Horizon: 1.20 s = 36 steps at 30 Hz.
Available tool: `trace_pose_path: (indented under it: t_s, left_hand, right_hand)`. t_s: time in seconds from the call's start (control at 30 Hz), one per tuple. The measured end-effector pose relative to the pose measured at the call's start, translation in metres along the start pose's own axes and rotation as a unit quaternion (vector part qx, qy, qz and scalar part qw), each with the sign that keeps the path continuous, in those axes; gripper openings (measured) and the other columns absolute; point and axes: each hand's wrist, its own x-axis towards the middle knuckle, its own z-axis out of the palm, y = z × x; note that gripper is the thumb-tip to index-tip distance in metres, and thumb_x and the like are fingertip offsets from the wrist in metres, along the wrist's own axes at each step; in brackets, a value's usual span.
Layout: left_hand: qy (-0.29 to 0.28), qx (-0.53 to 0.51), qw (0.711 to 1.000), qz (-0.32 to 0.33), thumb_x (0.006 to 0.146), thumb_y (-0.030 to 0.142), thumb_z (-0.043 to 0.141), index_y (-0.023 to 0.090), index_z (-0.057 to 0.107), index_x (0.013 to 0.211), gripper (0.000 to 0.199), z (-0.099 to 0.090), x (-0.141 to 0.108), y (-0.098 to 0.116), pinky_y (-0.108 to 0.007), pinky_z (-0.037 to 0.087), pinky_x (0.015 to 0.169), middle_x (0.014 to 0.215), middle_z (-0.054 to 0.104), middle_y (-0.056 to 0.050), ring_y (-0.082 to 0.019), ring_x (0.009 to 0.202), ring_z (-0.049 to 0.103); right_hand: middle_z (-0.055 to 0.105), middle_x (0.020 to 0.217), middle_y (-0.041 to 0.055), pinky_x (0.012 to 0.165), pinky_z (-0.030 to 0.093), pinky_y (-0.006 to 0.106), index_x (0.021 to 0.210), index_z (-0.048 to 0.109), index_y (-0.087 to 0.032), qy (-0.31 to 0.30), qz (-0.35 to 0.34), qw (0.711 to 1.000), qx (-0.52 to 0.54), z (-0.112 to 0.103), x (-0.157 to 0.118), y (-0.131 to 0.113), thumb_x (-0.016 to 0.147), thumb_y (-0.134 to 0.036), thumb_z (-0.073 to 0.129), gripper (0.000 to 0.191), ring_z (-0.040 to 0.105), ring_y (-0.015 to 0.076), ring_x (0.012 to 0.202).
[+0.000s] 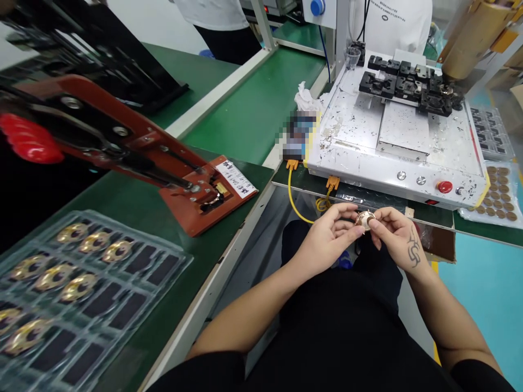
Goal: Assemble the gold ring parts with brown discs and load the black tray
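The small round part (363, 219) sat between the left hand (326, 238) and right hand (397, 238), both pinching it; neither was nearer.

- I am seeing dark handwritten characters running along the white rectangular label (237, 178) on the reddish-brown metal clamping fixture (191, 213), but I am not managing to read them.
- I am spotting small dark print above a round mark on a person's white fabric shirt (394, 34); the letters are proving too small for reading.
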Motion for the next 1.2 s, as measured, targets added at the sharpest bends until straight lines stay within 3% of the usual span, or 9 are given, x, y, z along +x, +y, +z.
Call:
trace_pose_path:
  t_s: [0.13,0.27,0.57,0.63,0.73,0.93,1.03,1.1,1.2]
  left_hand:
    - [0.018,0.016,1.000,0.004,0.097,0.042,0.081,0.016,0.074,0.115,0.032,0.004,-0.008,0.003,-0.030,0.066,0.078,0.099,0.078,-0.007,-0.018,0.084,0.076]
    - [0.023,0.052,0.998,0.020,0.097,0.041,0.080,0.017,0.075,0.115,0.030,0.003,-0.015,0.010,-0.028,0.063,0.074,0.098,0.079,-0.007,-0.017,0.082,0.075]
    - [0.049,0.053,0.997,0.021,0.095,0.038,0.081,0.017,0.074,0.104,0.025,-0.003,-0.019,0.018,-0.028,0.060,0.073,0.091,0.076,-0.005,-0.015,0.076,0.071]
    - [0.055,0.058,0.997,0.025,0.096,0.038,0.080,0.017,0.073,0.103,0.024,-0.007,-0.020,0.022,-0.028,0.059,0.073,0.091,0.077,-0.006,-0.016,0.076,0.072]
    - [0.065,0.073,0.995,0.033,0.096,0.038,0.079,0.016,0.072,0.102,0.024,-0.013,-0.022,0.029,-0.028,0.058,0.073,0.090,0.077,-0.006,-0.016,0.076,0.071]
    - [0.093,0.100,0.989,0.055,0.096,0.040,0.078,0.017,0.070,0.098,0.025,-0.026,-0.031,0.037,-0.028,0.056,0.071,0.084,0.074,-0.003,-0.015,0.072,0.069]
    - [0.089,0.172,0.978,0.077,0.095,0.041,0.079,0.018,0.072,0.105,0.026,-0.041,-0.039,0.057,-0.029,0.055,0.075,0.089,0.075,-0.004,-0.017,0.079,0.070]
    - [0.127,0.239,0.954,0.130,0.094,0.043,0.081,0.020,0.074,0.109,0.028,-0.058,-0.045,0.086,-0.031,0.054,0.078,0.095,0.077,-0.005,-0.018,0.083,0.070]
    - [0.253,0.300,0.874,0.286,0.100,0.052,0.072,0.021,0.075,0.100,0.032,-0.095,-0.049,0.138,-0.033,0.053,0.079,0.092,0.075,-0.006,-0.019,0.082,0.067]
  right_hand:
    - [0.070,0.075,-0.0018,0.049,0.055,0.029,0.101,0.069,-0.023,0.003,0.015,0.998,0.059,0.010,-0.003,0.000,0.093,-0.054,0.083,0.035,0.061,0.0129,0.052]
    - [0.073,0.081,0.0004,0.048,0.057,0.028,0.103,0.072,-0.023,0.010,0.000,0.999,0.040,0.015,-0.008,-0.008,0.093,-0.052,0.083,0.033,0.062,0.0127,0.053]
    - [0.069,0.070,-0.0011,0.047,0.054,0.027,0.098,0.070,-0.022,-0.030,-0.003,1.000,-0.007,0.020,-0.003,-0.008,0.097,-0.055,0.080,0.034,0.060,0.0132,0.051]
    - [0.073,0.078,0.0002,0.051,0.057,0.028,0.110,0.071,-0.023,-0.065,-0.043,0.997,-0.019,0.019,0.003,-0.009,0.096,-0.049,0.082,0.032,0.065,0.0142,0.058]
    - [0.078,0.105,0.0048,0.062,0.063,0.032,0.136,0.068,-0.028,-0.132,-0.150,0.976,-0.085,0.016,0.016,-0.014,0.096,-0.040,0.083,0.045,0.071,0.0164,0.072]
    - [0.075,0.129,0.0111,0.085,0.068,0.041,0.145,0.067,-0.032,-0.193,-0.368,0.862,-0.289,0.021,0.039,-0.026,0.103,-0.028,0.073,0.043,0.077,0.0233,0.095]
    - [0.075,0.132,0.0125,0.091,0.067,0.044,0.152,0.061,-0.032,-0.202,-0.424,0.824,-0.317,0.034,0.050,-0.031,0.103,-0.023,0.071,0.051,0.077,0.0269,0.104]
    - [0.076,0.127,0.0119,0.087,0.066,0.043,0.152,0.059,-0.031,-0.192,-0.457,0.813,-0.306,0.046,0.060,-0.037,0.101,-0.021,0.072,0.054,0.076,0.0265,0.099]
    - [0.076,0.111,0.0085,0.076,0.064,0.040,0.147,0.062,-0.030,-0.175,-0.477,0.820,-0.265,0.064,0.076,-0.050,0.099,-0.023,0.074,0.050,0.072,0.0226,0.082]
